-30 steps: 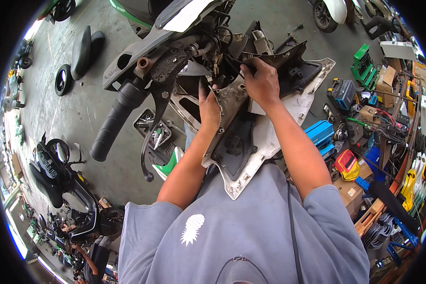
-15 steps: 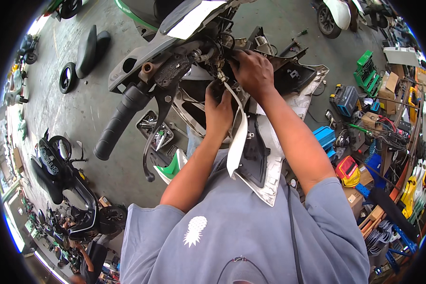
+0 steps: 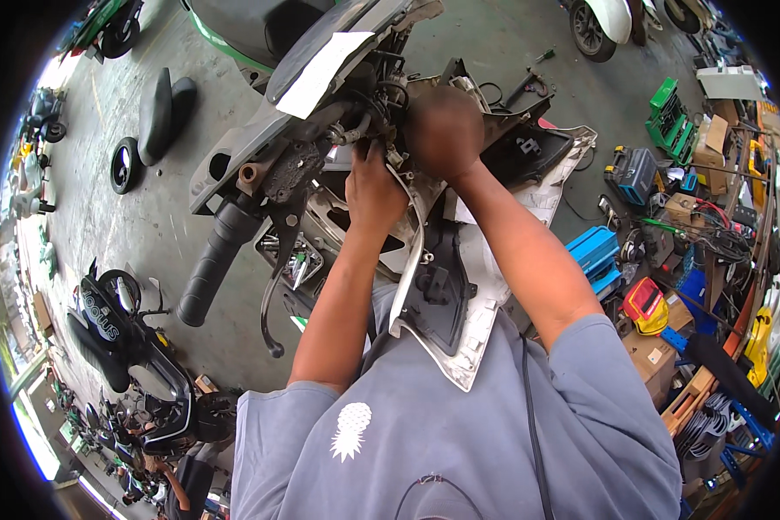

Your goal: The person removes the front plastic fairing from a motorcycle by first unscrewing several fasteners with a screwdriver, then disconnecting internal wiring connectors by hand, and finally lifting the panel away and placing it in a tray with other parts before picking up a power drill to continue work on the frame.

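Left hand [image 3: 376,192] has its fingers up by the scooter's thin black cables [image 3: 392,90]; right hand [image 3: 445,137] is a blur. Can't tell if either's gripping. The big white-edged black plastic panel [image 3: 449,303] sits between the forearms, in front of the grey T-shirt [image 3: 468,425].

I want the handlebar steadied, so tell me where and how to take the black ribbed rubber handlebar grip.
Probably best around the middle of the black ribbed rubber handlebar grip, coming from picture left: its slanting cylinder is exposed there, while the long curved dark brake lever lies along its right.
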`<state>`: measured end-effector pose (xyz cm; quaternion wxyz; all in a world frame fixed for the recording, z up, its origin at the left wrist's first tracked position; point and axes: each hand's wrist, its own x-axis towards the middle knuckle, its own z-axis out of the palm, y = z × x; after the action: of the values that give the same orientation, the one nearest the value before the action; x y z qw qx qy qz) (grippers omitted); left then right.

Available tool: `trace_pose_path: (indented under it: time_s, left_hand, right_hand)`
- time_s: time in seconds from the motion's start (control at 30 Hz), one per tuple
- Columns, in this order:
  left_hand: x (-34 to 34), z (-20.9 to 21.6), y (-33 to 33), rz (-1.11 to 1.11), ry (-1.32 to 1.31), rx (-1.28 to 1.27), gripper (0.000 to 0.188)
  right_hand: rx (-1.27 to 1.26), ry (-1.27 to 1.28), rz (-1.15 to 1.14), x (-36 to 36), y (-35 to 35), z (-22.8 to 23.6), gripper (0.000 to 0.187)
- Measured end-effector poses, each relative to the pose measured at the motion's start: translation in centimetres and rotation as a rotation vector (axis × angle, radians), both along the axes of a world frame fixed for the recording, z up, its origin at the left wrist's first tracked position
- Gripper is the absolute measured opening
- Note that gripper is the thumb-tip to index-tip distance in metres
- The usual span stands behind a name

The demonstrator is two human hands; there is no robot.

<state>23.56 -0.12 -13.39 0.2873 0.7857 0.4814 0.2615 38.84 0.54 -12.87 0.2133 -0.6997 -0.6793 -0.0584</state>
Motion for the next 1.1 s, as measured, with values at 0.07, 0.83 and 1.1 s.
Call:
trace_pose_path:
  time_s: [0.07,0.83,1.1]
  left_hand:
    - [0.2,-0.7,-0.4,0.039,0.035,0.033,0.049]
    - [1.2,-0.9,0.7,0.497,-0.223,-0.200,0.026]
    - [0.5,-2.3,1.6,0.404,-0.211,-0.020,0.030]
  right_hand:
    - [0.083,0.065,0.024,0.1,0.0,-0.5,0.016]
    - [-0.248,0.414,0.071,-2.2,-4.3,1.9,0.024]
    - [-0.339,0.410,-0.140,-1.8,-3.0,2.2,0.027]
